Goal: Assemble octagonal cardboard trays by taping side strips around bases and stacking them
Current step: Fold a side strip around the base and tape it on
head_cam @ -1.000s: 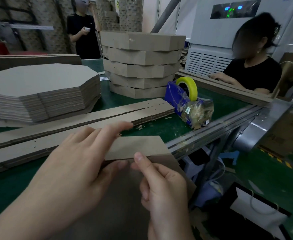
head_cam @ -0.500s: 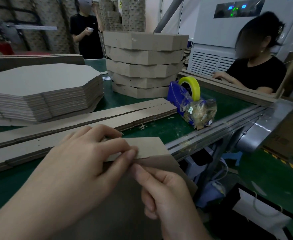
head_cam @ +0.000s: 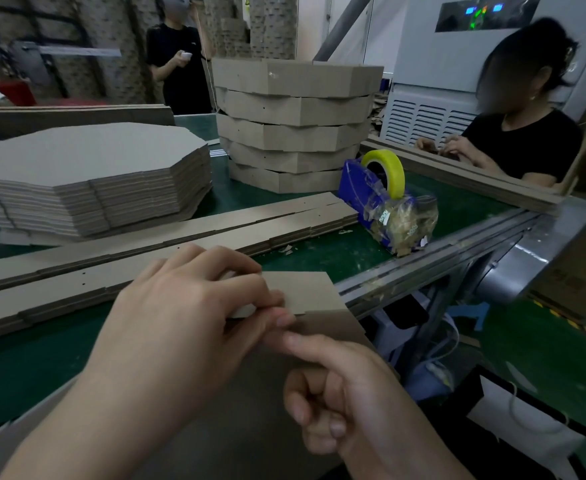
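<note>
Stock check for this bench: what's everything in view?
flat octagonal cardboard bases: one stack, brown, table's left
assembled octagonal cardboard trays: five stacked, brown, back centre
long cardboard side strips: two rows, brown, across middle
blue tape dispenser: one, yellow roll, right of strips
green table: one, beneath everything
white machine: one, back right
seated person in black: one, far right
standing person in black: one, far back
held cardboard strip: one, brown, near edge
left hand: one, pinching held cardboard strip
right hand: one, forefinger pressing beside it

Tape dispenser (head_cam: 385,199) right of strips (head_cam: 166,244)
</note>
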